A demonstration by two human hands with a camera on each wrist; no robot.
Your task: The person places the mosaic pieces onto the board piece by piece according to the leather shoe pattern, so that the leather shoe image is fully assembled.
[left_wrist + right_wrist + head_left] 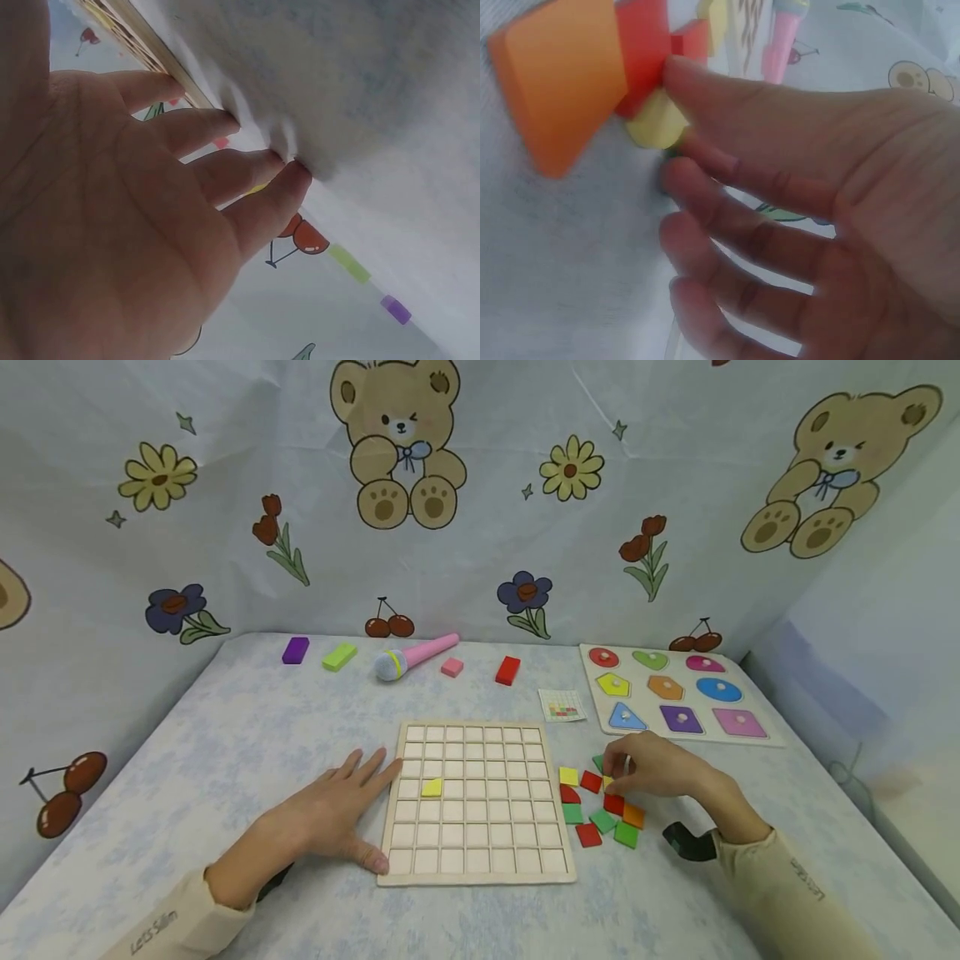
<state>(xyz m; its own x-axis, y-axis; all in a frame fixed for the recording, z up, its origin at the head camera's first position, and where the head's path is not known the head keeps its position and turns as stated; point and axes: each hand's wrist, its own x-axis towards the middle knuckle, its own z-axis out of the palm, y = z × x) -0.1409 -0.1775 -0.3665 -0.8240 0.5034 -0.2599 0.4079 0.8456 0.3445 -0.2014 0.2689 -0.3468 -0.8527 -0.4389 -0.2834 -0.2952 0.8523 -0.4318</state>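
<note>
A wooden grid board (pixel 480 860) lies in the middle of the table, with one yellow tile (pixel 431 787) in a cell near its left side. My left hand (pixel 337 812) lies flat on the cloth, fingers straight, fingertips (pixel 289 172) at the board's left edge. Right of the board is a loose heap of red, green, orange and yellow tiles (pixel 600 818). My right hand (pixel 648 767) is curled over the heap. In the right wrist view its thumb and forefinger pinch a small yellow tile (pixel 656 120) beside an orange tile (pixel 559 75) and a red tile (pixel 641 45).
A knobbed shape puzzle (pixel 675 693) and a small pattern card (pixel 562 704) lie at the back right. Along the back edge are a purple block (pixel 296 650), a green block (pixel 339 656), a pink toy microphone (pixel 416 656), a pink block (pixel 452 667) and a red block (pixel 507 670). Printed cloth walls enclose the table.
</note>
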